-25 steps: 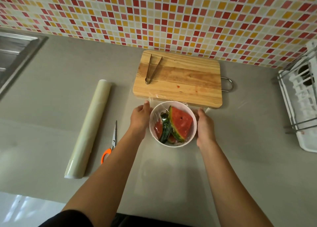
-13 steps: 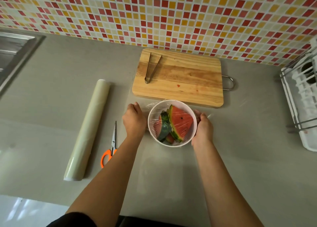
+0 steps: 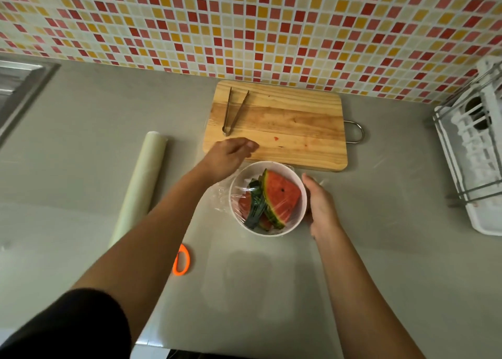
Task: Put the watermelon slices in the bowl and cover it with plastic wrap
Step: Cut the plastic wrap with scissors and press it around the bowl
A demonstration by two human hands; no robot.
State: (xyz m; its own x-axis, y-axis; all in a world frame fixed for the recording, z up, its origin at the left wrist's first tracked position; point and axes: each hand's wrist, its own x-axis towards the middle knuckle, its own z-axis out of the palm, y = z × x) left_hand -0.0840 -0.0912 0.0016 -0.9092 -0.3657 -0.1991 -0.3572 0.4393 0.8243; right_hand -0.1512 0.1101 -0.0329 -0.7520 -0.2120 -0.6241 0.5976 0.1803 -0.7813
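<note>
On the counter [image 3: 95, 130]: the white bowl [image 3: 302, 193] stands just in front of the cutting board [image 3: 285, 130], close to its near edge, between your two hands.
In the bowl: the watermelon slices [image 3: 281, 198] are inside, the biggest wedge with its red face up. No slice lies on the board.
Plastic wrap [image 3: 221, 197]: a sheet is stretched across the rim and shines over the fruit. Its slack bunches at the bowl's left side, not pressed down.
Left hand [image 3: 231, 155]: off the bowl, raised over the board's near left corner, fingers loosely straight and blurred. You hold nothing I can see, though clear film would be hard to spot.
Right hand [image 3: 322, 206]: flat against the bowl's right wall, fingers straight and together, pointing away from you. It likely steadies the bowl and pins the film there.
Relation that matters: the loose bunch lies left of the bowl, beside your left wrist and nearer to you than your left fingers. The left hand is the closer one; the right is on the opposite side.
Step, as I judge it: sealing the edges, with the task nearly done.
Next move: lower the left hand toward you and smooth the bunch against the wall.
Aside: the roll [image 3: 144, 179] lies with its long axis running away from you, the scissors [image 3: 181, 259] near its near end, and the tongs [image 3: 233, 111] on the board.
</note>
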